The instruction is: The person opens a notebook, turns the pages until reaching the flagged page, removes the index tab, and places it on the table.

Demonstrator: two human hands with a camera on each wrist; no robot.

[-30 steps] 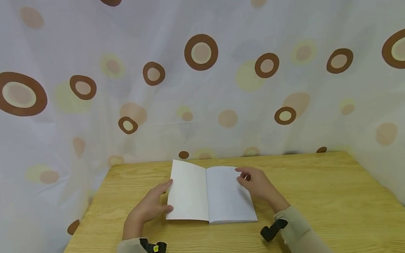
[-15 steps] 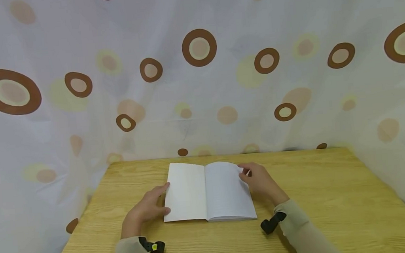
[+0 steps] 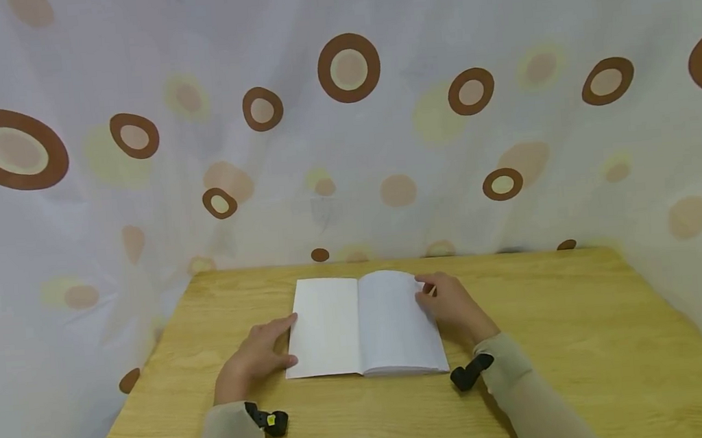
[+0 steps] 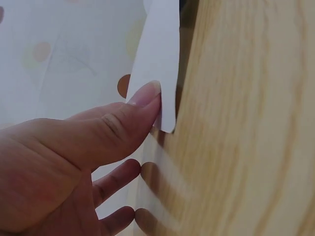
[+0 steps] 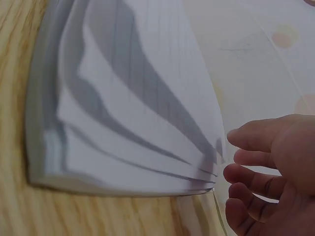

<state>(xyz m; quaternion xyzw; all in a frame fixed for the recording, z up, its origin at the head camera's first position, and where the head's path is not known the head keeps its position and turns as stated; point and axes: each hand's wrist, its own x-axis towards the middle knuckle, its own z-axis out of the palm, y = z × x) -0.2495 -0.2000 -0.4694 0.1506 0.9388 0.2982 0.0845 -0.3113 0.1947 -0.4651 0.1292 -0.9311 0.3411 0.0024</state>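
Observation:
An opened notebook (image 3: 328,327) lies on the wooden table in the head view, its left side plain and its right-hand pages (image 3: 393,326) bowed upward. My left hand (image 3: 257,357) is at the left edge, thumb and index finger spread along it. In the left wrist view the left thumb (image 4: 133,120) rests on the leaf's corner, other fingertips near the table. My right hand (image 3: 453,307) is at the upper right edge, fingers loosely bent. Faintly ruled sheets (image 5: 147,73) fan apart in the right wrist view, and the right fingertips (image 5: 236,174) are beside their edges without a visible pinch.
The wooden table (image 3: 558,340) extends on both sides of the notebook. A white curtain (image 3: 418,124) with brown and beige circles hangs behind and at the sides. Black wrist cameras (image 3: 471,373) sit on both sleeves.
The left side of the notebook has come down flatter, and the right-hand pages bulge higher. My right hand has shifted slightly outward along the edge; my left hand keeps its place there.

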